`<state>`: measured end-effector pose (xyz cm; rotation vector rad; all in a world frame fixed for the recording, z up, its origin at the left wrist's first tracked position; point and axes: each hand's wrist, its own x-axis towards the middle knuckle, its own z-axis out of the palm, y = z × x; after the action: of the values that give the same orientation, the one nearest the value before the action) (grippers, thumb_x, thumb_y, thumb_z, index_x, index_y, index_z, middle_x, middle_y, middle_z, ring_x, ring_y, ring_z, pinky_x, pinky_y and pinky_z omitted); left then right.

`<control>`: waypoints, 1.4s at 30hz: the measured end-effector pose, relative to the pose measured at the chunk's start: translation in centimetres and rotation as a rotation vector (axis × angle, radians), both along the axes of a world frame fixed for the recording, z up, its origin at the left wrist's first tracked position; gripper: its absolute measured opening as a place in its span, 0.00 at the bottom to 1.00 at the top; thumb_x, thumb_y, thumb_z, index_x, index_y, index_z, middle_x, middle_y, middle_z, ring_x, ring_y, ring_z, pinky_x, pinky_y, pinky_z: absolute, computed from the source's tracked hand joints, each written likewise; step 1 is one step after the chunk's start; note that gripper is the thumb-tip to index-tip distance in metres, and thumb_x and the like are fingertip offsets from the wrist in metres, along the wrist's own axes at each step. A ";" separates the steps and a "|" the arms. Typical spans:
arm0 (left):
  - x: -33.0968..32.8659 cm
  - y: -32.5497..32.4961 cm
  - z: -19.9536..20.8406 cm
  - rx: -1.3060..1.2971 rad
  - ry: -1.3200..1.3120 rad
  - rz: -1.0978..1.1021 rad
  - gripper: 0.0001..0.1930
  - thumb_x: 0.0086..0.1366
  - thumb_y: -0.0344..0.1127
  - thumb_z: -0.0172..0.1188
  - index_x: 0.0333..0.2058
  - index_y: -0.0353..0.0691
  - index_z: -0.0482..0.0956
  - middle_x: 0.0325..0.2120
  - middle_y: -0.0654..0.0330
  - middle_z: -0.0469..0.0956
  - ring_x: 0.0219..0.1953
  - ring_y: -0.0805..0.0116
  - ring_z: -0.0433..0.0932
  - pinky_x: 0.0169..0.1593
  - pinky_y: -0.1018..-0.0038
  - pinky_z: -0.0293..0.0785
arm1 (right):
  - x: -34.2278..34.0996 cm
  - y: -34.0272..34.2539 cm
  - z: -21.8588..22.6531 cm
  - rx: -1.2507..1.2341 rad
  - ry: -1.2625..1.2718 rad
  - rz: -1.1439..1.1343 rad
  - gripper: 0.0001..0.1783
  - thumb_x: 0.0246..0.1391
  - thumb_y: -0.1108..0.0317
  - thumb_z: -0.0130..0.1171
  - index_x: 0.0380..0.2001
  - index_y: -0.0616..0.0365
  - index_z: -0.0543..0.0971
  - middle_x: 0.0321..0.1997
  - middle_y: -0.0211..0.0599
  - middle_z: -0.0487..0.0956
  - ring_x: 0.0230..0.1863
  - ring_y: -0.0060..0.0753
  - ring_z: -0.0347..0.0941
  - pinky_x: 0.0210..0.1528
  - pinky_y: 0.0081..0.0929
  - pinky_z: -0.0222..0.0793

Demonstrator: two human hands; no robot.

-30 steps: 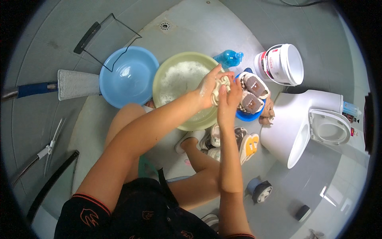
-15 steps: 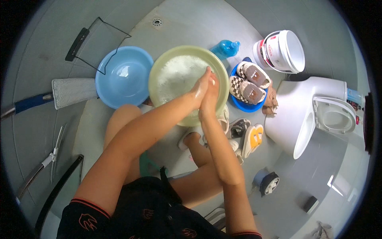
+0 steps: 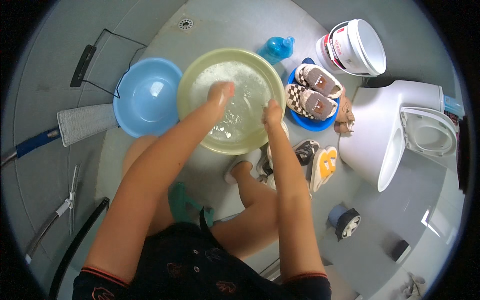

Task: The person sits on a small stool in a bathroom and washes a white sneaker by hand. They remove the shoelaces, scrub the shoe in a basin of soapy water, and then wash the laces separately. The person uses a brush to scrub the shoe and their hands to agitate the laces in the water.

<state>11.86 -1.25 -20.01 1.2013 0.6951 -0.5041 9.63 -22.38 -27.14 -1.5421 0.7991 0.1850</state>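
Note:
A pale green basin (image 3: 182, 107) of foamy, soapy water (image 3: 240, 110) stands on the floor in front of me. Over the middle of the water is my left hand (image 3: 221, 95), wet and blurred, its fingers too smeared to read. My right hand (image 3: 272, 114) is closed at the basin's right side, just inside the rim; whatever it may hold is hidden. The two hands are apart. Touching the basin's left side is a light blue basin (image 3: 150, 112) with a glossy bottom.
A blue bottle (image 3: 276, 49) stands behind the green basin. To the right are slippers (image 3: 320, 82) in a blue tub (image 3: 310, 125), a white bucket (image 3: 345, 47), more shoes (image 3: 320, 167) and a toilet (image 3: 367, 135). A flat mop (image 3: 87, 122) lies left, and a floor drain (image 3: 185, 23) is at the back.
My hands, pressed together over the basin's right half before, have separated. The left has moved left over the water, and the right has dropped nearer to me beside the rim.

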 end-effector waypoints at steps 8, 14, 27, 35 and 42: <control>-5.8 -2.7 -11.9 0.090 0.202 -0.132 0.14 0.62 0.41 0.56 0.43 0.42 0.77 0.36 0.60 0.76 0.38 0.67 0.75 0.41 0.69 0.70 | -0.9 0.9 -8.9 -0.636 0.015 0.338 0.14 0.54 0.60 0.54 0.29 0.62 0.77 0.33 0.54 0.75 0.31 0.42 0.74 0.28 0.39 0.70; -9.2 -5.1 -12.7 0.092 0.346 -0.023 0.14 0.64 0.42 0.55 0.44 0.42 0.74 0.37 0.61 0.75 0.40 0.68 0.76 0.40 0.71 0.72 | -6.6 4.8 -5.8 -1.004 0.287 1.127 0.13 0.49 0.67 0.57 0.40 0.51 0.81 0.52 0.54 0.73 0.54 0.50 0.71 0.51 0.42 0.72; -6.6 -4.4 -8.9 -0.075 0.277 0.432 0.24 0.63 0.51 0.53 0.52 0.44 0.72 0.51 0.54 0.70 0.54 0.56 0.70 0.56 0.56 0.67 | -2.3 3.8 3.8 0.454 0.051 0.632 0.11 0.52 0.67 0.59 0.39 0.54 0.73 0.36 0.32 0.74 0.32 0.23 0.71 0.33 0.22 0.69; -5.1 -3.3 -6.9 -1.079 -0.011 0.228 0.31 0.64 0.57 0.51 0.61 0.48 0.65 0.64 0.55 0.59 0.63 0.57 0.60 0.63 0.56 0.60 | -3.7 7.0 15.2 0.694 0.032 0.468 0.15 0.60 0.56 0.56 0.44 0.53 0.71 0.40 0.29 0.71 0.36 0.23 0.70 0.29 0.21 0.66; -6.2 -4.2 -6.3 -1.647 0.035 0.253 0.23 0.67 0.55 0.48 0.54 0.47 0.71 0.53 0.57 0.72 0.54 0.60 0.71 0.60 0.59 0.66 | -3.3 7.3 15.8 -0.180 -0.251 0.670 0.23 0.56 0.59 0.58 0.51 0.60 0.70 0.55 0.44 0.70 0.56 0.42 0.66 0.62 0.37 0.57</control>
<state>5.64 -5.40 -26.31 -0.4358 0.2427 -0.6411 6.30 -15.06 -11.37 -1.9185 0.0804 0.4064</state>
